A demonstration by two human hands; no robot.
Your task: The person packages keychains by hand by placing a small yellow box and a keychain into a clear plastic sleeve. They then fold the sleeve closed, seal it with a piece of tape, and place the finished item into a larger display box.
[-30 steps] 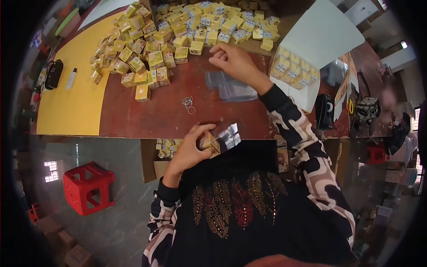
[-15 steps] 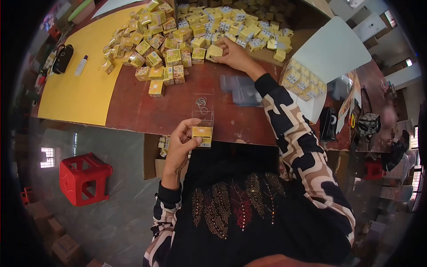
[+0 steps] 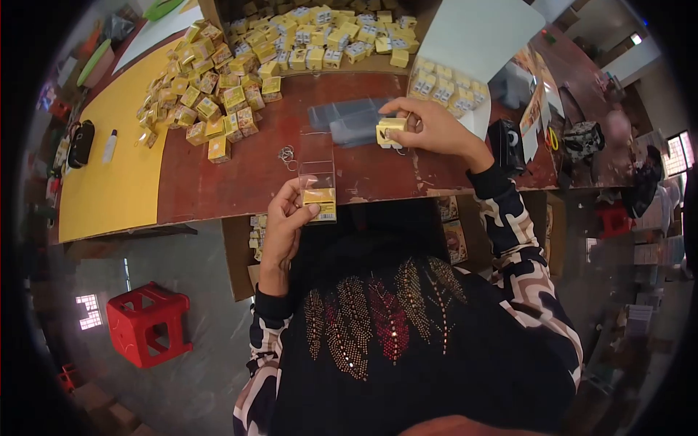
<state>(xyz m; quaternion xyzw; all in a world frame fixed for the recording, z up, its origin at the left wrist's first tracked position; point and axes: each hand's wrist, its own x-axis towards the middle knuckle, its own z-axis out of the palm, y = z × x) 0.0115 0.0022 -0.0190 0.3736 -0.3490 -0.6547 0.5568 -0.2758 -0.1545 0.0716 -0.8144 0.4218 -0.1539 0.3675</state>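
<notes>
My left hand [image 3: 285, 221] grips a clear plastic sleeve [image 3: 317, 173] with a small yellow box [image 3: 318, 206] in its lower end, at the table's front edge. Between the thumb and fingers of my right hand [image 3: 429, 131] is another small yellow box [image 3: 391, 132], held above the table, to the right of the sleeve. Some metal rings [image 3: 287, 155] lie on the red-brown table just behind the sleeve. Flat clear plastic sleeves [image 3: 349, 122] lie behind and left of my right hand.
A heap of small yellow boxes [image 3: 211, 87] spreads over the back left, beside a yellow sheet [image 3: 109, 174]. More fill an open carton at the back. A white box [image 3: 476, 36] holds rows of them. Below left stands a red stool [image 3: 149, 323].
My right hand has moved from the heap toward the right front, carrying a small yellow box. My left hand still grips the sleeve. The view has shifted to the right.
</notes>
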